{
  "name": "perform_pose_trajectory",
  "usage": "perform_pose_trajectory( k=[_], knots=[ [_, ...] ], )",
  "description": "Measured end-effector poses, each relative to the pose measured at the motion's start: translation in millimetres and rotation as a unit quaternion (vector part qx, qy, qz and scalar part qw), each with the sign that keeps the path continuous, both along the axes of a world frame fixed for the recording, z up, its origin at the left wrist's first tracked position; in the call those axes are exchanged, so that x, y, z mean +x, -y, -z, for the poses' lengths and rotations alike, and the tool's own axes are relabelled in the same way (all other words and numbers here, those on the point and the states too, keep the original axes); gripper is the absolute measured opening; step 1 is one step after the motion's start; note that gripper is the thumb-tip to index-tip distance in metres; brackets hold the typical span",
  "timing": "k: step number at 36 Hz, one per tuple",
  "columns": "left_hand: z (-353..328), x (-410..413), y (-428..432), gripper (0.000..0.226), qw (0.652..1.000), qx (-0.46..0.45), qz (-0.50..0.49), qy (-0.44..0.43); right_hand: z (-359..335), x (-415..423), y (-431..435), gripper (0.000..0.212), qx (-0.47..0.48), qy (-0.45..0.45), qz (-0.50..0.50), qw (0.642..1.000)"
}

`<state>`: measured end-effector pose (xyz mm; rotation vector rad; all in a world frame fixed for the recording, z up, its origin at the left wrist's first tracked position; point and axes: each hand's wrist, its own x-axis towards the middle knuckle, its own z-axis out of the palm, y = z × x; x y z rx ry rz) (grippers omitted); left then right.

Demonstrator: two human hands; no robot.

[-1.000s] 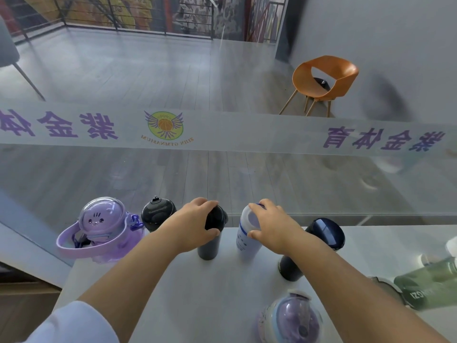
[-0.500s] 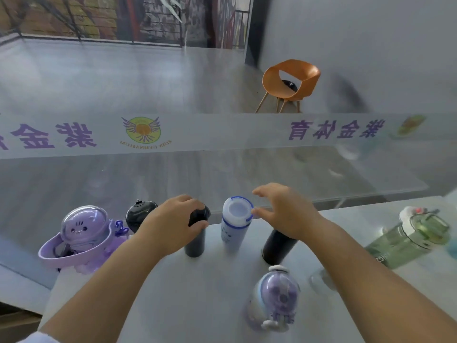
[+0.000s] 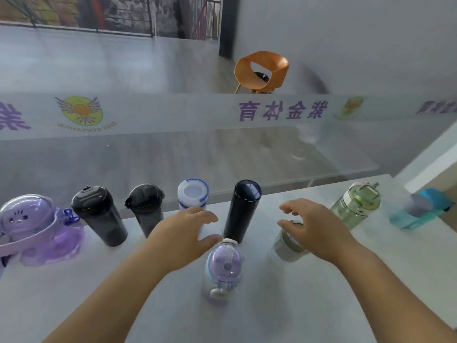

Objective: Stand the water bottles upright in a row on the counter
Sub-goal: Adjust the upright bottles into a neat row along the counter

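Note:
Along the back of the white counter (image 3: 284,305) stand a purple cartoon bottle (image 3: 37,229), two smoky black bottles (image 3: 99,214) (image 3: 147,209), a white bottle with blue rings (image 3: 193,195) and a tall dark flask (image 3: 243,209). A small purple dome-topped bottle (image 3: 223,268) stands nearer to me. My left hand (image 3: 183,233) hovers open just left of it, holding nothing. My right hand (image 3: 314,226) hovers open over a clear bottle with a silver cap (image 3: 284,248), whose pose I cannot tell. A green bottle (image 3: 356,206) and a blue bottle (image 3: 420,210) are at the right.
A glass barrier with purple lettering and a winged logo (image 3: 81,111) rises right behind the row. An orange chair (image 3: 262,70) stands on the floor beyond it. The counter ends at the right past the blue bottle, beside a white ledge (image 3: 435,154).
My left hand let go of the black bottle and moved right, toward the small purple bottle. My right hand left the white bottle and moved right, over the clear bottle. The view shifted right.

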<state>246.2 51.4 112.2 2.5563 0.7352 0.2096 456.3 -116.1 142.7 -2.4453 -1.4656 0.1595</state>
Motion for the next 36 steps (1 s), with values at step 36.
perform_pose_trajectory(
  k=[36],
  knots=[
    [32, 39, 75, 0.074, 0.969, -0.106, -0.219, -0.037, 38, 53, -106, 0.07, -0.057, -0.041, -0.253, 0.965]
  ],
)
